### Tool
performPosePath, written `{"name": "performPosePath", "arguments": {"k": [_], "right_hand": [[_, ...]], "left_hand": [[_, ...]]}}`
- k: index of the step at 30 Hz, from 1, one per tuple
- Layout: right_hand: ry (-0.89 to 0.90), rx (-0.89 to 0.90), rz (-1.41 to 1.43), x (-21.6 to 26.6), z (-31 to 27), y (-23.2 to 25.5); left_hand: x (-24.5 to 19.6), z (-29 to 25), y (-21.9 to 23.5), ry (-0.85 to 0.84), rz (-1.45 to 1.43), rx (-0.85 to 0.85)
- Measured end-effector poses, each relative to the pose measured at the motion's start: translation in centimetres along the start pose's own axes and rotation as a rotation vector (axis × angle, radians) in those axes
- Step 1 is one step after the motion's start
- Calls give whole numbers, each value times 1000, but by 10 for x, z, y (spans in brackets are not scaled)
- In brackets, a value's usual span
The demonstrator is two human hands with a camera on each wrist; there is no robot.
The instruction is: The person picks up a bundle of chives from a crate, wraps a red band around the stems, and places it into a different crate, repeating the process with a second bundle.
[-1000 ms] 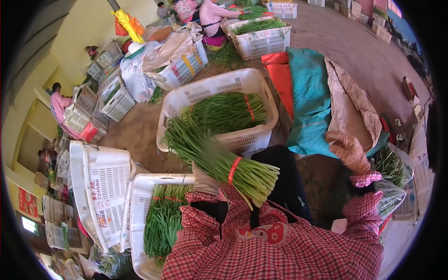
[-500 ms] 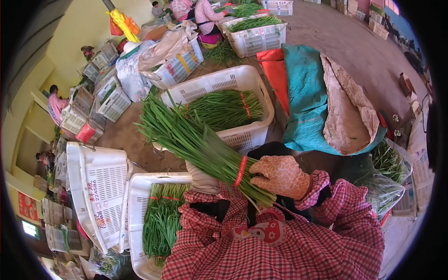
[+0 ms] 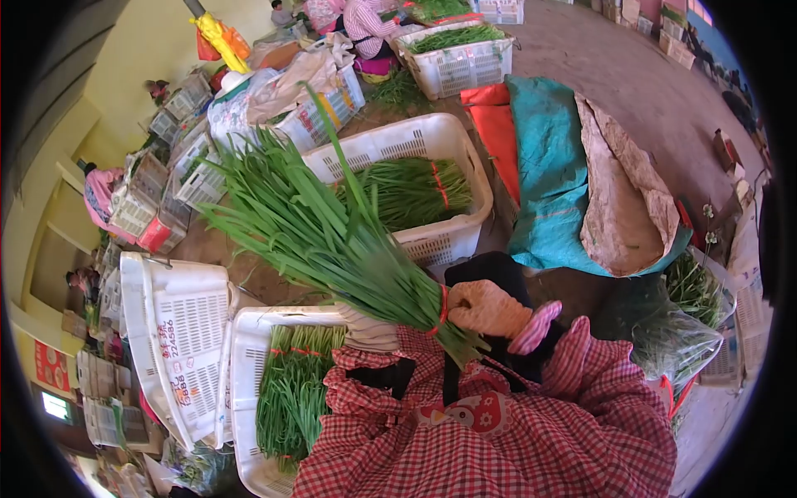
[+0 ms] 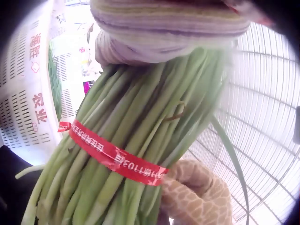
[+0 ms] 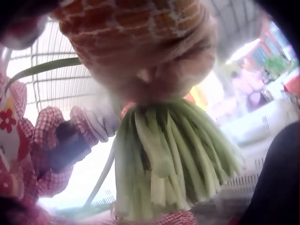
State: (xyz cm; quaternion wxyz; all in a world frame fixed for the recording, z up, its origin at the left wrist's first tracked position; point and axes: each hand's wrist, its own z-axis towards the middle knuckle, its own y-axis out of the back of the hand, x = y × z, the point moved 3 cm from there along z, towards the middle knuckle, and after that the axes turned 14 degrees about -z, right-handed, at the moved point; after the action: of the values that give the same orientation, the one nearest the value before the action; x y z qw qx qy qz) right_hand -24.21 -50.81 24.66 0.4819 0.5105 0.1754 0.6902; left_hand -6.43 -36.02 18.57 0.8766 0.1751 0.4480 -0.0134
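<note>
A large bunch of garlic chives (image 3: pixel 324 228) slants across my front in the head view, its leaves fanning to the upper left. A red printed band (image 4: pixel 117 161) wraps the stems. My left hand (image 4: pixel 168 33), in a striped glove, grips the bunch on the leaf side of the band; in the head view the leaves partly cover it. My right hand (image 3: pixel 490 309), in a tan cracked-pattern glove, grips the stems right beside the band. Below that glove, the cut stem ends (image 5: pixel 168 164) spread out in the right wrist view.
A white crate (image 3: pixel 461 133) with banded chives stands ahead. Another crate (image 3: pixel 245 398) of bunches sits at my left, beside stacked white crates (image 3: pixel 178 349). A teal tarp (image 3: pixel 544 183) lies right of centre, and a clear plastic bag (image 3: pixel 689 332) of greens at far right.
My right hand has come in from the right, where it was apart from the bunch, and now grips the stems. The bunch has tilted, with its leaves raised and fanned wider.
</note>
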Motion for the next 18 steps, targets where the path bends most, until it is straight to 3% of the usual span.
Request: {"name": "performPosePath", "arguments": {"k": [2, 4, 6, 9, 10, 12, 13, 14, 16, 17, 18], "right_hand": [[-551, 517, 916, -7, -6, 6], [-523, 512, 1087, -16, -20, 13], [-286, 437, 1406, -13, -32, 33], [-216, 448, 1253, -43, -63, 59], [-279, 457, 1237, -53, -76, 67], [-596, 615, 755, -59, -96, 84], [-334, 594, 75, -62, -101, 86], [-335, 601, 76, -62, -104, 82], [-134, 311, -224, -48, -98, 87], [-204, 357, -6, -34, -85, 90], [-209, 356, -8, -21, -74, 88]], "left_hand": [[1, -9, 0, 36, -37, 2], [3, -18, 0, 75, -74, -2], [5, -29, 0, 114, -112, -4], [7, -46, 3, 174, -170, -9], [8, -52, 4, 195, -188, -11], [9, -62, 4, 236, -226, -18], [9, -68, 4, 255, -245, -28], [9, -74, 4, 277, -263, -33], [7, -83, 2, 313, -305, -31], [6, -86, 0, 330, -327, -33], [4, -90, -2, 346, -349, -34]]}}
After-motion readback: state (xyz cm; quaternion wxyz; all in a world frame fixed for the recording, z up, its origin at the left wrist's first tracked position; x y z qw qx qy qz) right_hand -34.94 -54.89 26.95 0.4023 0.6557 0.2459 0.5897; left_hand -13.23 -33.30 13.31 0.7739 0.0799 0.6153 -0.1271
